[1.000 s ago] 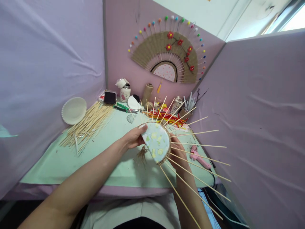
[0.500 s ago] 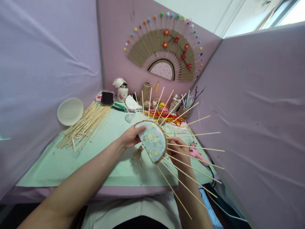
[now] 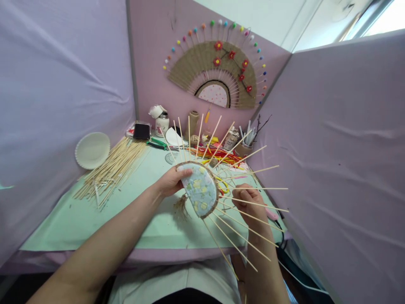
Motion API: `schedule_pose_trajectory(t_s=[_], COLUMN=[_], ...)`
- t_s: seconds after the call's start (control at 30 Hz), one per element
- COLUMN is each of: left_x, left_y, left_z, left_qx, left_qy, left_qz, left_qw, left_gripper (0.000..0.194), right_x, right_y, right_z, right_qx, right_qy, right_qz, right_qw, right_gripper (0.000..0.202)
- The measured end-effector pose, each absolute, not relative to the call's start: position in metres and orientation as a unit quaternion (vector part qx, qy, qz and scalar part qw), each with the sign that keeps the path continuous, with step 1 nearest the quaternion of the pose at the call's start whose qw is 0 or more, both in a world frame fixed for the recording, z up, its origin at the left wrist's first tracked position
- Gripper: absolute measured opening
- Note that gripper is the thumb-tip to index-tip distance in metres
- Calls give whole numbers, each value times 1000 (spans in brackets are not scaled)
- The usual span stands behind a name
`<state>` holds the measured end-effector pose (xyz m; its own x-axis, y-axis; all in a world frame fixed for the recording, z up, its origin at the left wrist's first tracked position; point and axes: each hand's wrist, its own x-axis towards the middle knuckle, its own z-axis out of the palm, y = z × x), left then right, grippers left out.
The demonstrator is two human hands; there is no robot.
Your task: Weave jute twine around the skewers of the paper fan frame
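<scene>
My left hand [image 3: 170,181] grips a half-round fan frame [image 3: 201,190] by its straight edge, thumb on top. Its face is covered in pale blue cloth with yellow flowers, and brown twine runs round the curved rim. Thin wooden sticks [image 3: 267,188] fan outward from that rim. To the right, my right hand [image 3: 249,200] is closed, fingers curled together, behind or among the right-hand sticks and apart from the rim. What it holds, if anything, cannot be made out. A frayed twine tassel [image 3: 181,203] shows below my left hand.
Loose sticks [image 3: 123,169] lie in a heap on the left beside a white scalloped bowl [image 3: 92,150]. Green-handled pliers [image 3: 158,144], a jar [image 3: 162,124] and red and yellow cords [image 3: 218,154] are at the back. A finished fan [image 3: 218,67] hangs on the wall. A pink glue gun [image 3: 271,214] lies right.
My right hand has moved right, away from the rim, and its fingers have curled in. The frame has shifted and turned slightly in my left hand.
</scene>
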<state>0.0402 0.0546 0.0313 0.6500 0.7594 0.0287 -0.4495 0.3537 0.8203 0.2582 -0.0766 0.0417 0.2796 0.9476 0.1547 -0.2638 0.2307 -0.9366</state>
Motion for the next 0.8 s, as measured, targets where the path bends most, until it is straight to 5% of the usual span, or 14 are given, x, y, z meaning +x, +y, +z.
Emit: schedule_pose_trajectory(t_s=[0.23, 0.8], left_x=[39, 40], left_y=[54, 56], left_z=[36, 29], left_qx=[425, 431], left_qy=[185, 200], left_qz=[365, 336], left_qw=[808, 813], left_gripper=[38, 38], right_x=[293, 298], right_y=[-89, -102], right_z=[54, 84], right_qx=[-330, -358], right_qy=[-380, -407], right_qz=[514, 364], right_qw=[694, 757], right_gripper=[36, 20])
